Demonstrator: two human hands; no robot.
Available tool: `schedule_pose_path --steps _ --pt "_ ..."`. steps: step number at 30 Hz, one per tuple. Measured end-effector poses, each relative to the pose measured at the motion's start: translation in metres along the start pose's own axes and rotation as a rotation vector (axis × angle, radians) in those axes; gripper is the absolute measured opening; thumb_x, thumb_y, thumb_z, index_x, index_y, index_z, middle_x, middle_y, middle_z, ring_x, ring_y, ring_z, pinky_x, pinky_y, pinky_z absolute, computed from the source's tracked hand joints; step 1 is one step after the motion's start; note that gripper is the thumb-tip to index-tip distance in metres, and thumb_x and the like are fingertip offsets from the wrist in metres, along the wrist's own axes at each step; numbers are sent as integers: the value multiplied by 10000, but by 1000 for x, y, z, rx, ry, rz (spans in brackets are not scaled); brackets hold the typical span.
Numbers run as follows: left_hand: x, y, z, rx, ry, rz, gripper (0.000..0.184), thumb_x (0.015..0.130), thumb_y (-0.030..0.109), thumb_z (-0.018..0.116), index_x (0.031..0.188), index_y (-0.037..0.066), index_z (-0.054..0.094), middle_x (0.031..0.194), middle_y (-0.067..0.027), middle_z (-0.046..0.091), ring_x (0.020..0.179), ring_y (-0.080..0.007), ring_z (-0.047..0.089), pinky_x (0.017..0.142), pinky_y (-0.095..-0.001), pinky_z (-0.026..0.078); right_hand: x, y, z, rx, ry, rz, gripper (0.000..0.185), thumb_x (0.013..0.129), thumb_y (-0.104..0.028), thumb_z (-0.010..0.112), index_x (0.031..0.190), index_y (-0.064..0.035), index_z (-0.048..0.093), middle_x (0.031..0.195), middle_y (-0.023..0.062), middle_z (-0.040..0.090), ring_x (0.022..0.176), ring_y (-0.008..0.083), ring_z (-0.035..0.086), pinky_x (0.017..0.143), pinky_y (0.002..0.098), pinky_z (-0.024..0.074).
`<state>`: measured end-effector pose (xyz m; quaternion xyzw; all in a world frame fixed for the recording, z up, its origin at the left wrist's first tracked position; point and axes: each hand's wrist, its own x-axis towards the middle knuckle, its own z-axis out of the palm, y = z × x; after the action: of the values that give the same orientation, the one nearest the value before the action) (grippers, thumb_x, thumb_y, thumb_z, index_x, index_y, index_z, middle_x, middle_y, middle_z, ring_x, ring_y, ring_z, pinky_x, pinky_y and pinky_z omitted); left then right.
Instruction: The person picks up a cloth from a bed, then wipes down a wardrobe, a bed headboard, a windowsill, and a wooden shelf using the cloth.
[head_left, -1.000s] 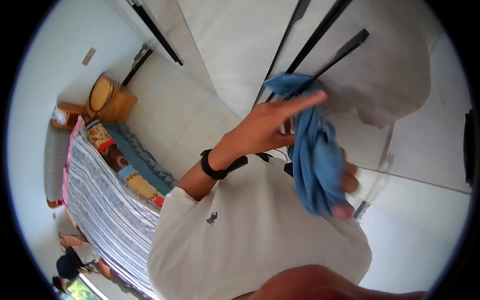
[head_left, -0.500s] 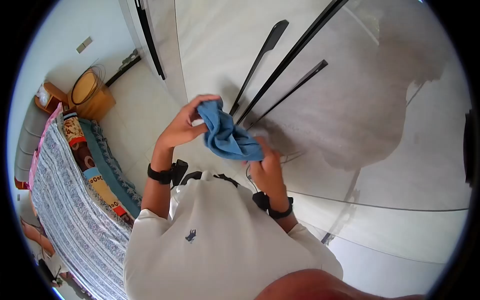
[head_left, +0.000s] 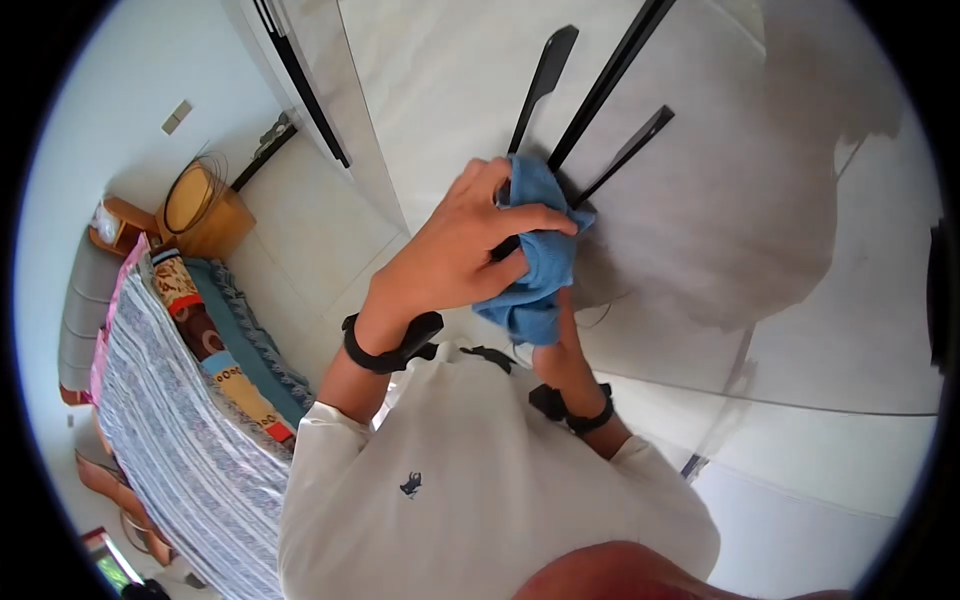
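A crumpled blue cloth (head_left: 545,262) is bunched between my two hands, in front of black handles on a pale panelled surface. My left hand (head_left: 470,232) is closed on the cloth's upper left part, its fingers curled around it. Below and to the right, my right hand (head_left: 562,350) holds the lower end; most of its fingers are hidden behind the cloth. The cloth's top touches or overlaps the lower ends of the black handles (head_left: 640,150), hard to tell which. Each wrist wears a black band.
A bed with a striped cover (head_left: 190,420) and patterned folded blankets stands at the left. Beyond it is a wooden cabinet (head_left: 225,225) with a round object on it. A large greyish patch (head_left: 740,220) marks the pale surface at the right.
The cloth was stretched between both hands half a second ago; now it is bunched more upright and farther right, near the handles. My left hand has moved right and over it.
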<state>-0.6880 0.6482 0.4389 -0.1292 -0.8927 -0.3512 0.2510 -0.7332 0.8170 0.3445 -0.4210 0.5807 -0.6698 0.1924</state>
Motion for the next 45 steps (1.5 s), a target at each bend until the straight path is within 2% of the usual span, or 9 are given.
schedule_pose_path --steps 5,13,17,20,26,28,32,38,45 --pt "10 -16 -4 -212 61 227 792 595 -101 651 1339 114 482 1262 -123 524 1041 -313 513 876 -352 453 2 1 25 55 254 -51 711 835 -119 595 1404 47 203 1301 185 436 1196 227 457 999 359 359" --pt "50 -69 -32 -146 153 410 536 661 -78 717 1160 45 564 1094 -114 606 944 -282 611 803 -335 498 77 -9 43 -425 772 -490 767 714 -166 771 1324 25 347 1222 171 490 1160 252 488 985 364 378" --pt "70 -100 -3 -672 550 368 363 803 -70 663 1126 28 529 1049 -132 615 929 -236 628 856 -335 506 104 -19 32 -476 667 -401 598 684 -137 762 1162 -39 416 1109 136 513 1004 229 536 886 320 418" --pt "72 -115 -8 -792 415 176 403 814 -39 676 1170 25 498 1054 -140 617 946 -224 631 860 -320 509 109 -15 37 -476 685 -421 507 673 -117 750 1042 -66 406 1008 101 495 851 192 501 782 283 420" --pt "78 -112 -22 -622 147 149 385 699 12 748 1069 28 643 1030 -99 655 920 -204 644 832 -306 504 116 -35 45 -450 826 -395 422 690 -87 683 955 -74 355 868 72 409 750 157 406 677 269 390" --pt "75 -122 -21 -192 147 427 459 629 0 756 1074 31 649 1019 -120 642 838 -283 638 787 -310 508 114 -36 48 -332 894 -316 398 688 -79 663 939 -72 354 853 68 395 746 153 397 663 272 385" --pt "84 -118 -15 -339 142 457 407 602 -22 728 998 34 656 941 -100 619 822 -293 617 719 -345 510 127 -35 52 -719 1031 -237 358 628 -33 599 927 -47 403 795 32 372 745 122 344 647 246 372" --pt "89 -132 -10 -234 121 468 374 583 -19 712 944 68 670 870 -57 566 775 -276 594 664 -340 499 129 -38 56 97 1140 -247 261 706 13 494 965 -16 492 817 -21 419 744 82 416 687 206 386" --pt "91 -128 -20 -242 83 476 355 597 5 676 935 111 666 795 -42 514 668 -247 563 569 -327 466 126 -21 70 -360 1269 -208 256 701 59 472 942 -17 520 831 -6 481 762 72 432 667 198 375"
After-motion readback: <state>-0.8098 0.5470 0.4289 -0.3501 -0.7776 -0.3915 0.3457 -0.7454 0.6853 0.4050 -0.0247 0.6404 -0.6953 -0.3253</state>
